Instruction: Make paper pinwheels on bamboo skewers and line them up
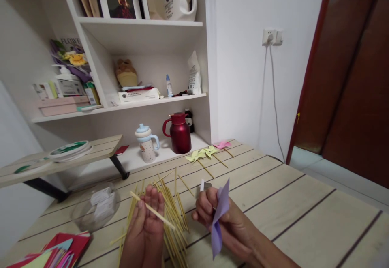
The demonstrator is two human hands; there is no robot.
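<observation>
Over the desk (288,203), my left hand (146,227) pinching a wooden stick (153,211), my right hand (225,223) clutching folded purple paper (219,219), loose sticks (173,207) between them.

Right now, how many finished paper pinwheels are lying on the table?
3. Two yellow pinwheels lie side by side at the table's far edge, near the red jug; a pink pinwheel lies just right of them. More may lie hidden behind the hands.
</observation>
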